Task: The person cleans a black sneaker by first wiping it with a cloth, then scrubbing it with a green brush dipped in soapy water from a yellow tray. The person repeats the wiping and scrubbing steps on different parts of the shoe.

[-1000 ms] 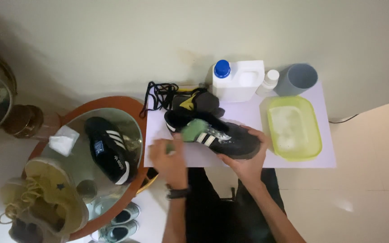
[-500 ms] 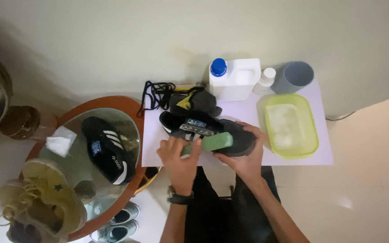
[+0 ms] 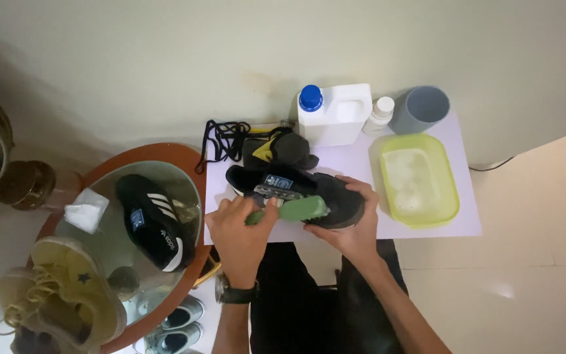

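A black sneaker point(image 3: 283, 185) lies on its side on the white sheet point(image 3: 420, 233) in front of me. My right hand point(image 3: 348, 226) grips its heel end and holds it steady. My left hand point(image 3: 240, 226) holds a green brush point(image 3: 293, 210) by the handle, with the brush pressed against the shoe's near side. Black laces point(image 3: 221, 141) and a dark insole with a yellow patch point(image 3: 276, 151) lie just behind the shoe.
A white jug with a blue cap point(image 3: 332, 113), a small white bottle point(image 3: 380, 115) and a grey cup point(image 3: 420, 108) stand at the back. A yellow-green tub of foamy water point(image 3: 420, 180) sits right. A round glass table point(image 3: 106, 229) at left holds the second black sneaker point(image 3: 155, 219), a cloth and yellowish shoes.
The shoe has been rolled so its opening faces up, and my left hand has brought the green brush down along its near side. My right hand has stayed on the heel.
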